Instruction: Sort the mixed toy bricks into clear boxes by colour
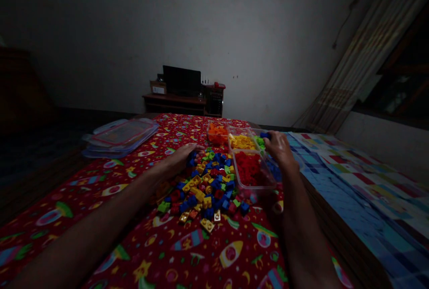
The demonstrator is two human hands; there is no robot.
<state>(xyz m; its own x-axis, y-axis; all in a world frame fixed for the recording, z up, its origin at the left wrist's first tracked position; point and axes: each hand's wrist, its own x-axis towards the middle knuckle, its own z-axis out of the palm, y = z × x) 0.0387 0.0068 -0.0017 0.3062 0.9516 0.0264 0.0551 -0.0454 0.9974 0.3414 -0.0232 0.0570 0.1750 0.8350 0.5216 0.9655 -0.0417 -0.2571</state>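
Wall of plain pale grey point(268, 34) fills twelve o'clock, and a long patterned curtain point(365, 52) hangs at two. Directions count from a loose heap of red, blue, yellow and green plastic bricks point(199, 195), which lies on a red cloth printed with rockets and stars point(231, 253). A multicoloured checked cloth point(338, 177) lies at three o'clock. Near eleven, a dark wooden desk point(174, 100) carries a black flat monitor point(182, 81).

Clear plastic lids with coloured rims point(120, 139) are stacked at ten. Clear plastic containers stand close together: one of red bricks point(256, 187) near three, just beside the heap; one of yellow bricks point(229, 139) near two; one of orange bricks near one; one of green bricks at two, farther out; and blue bricks show just beyond the red ones at three.

The person's left hand point(184, 155) reaches in at ten, fingers bent over dark blue bricks point(191, 159) at the heap's edge; whether it grips them cannot be told. The right hand point(278, 144), at two, pinches a dark blue brick point(265, 136) above the green ones.
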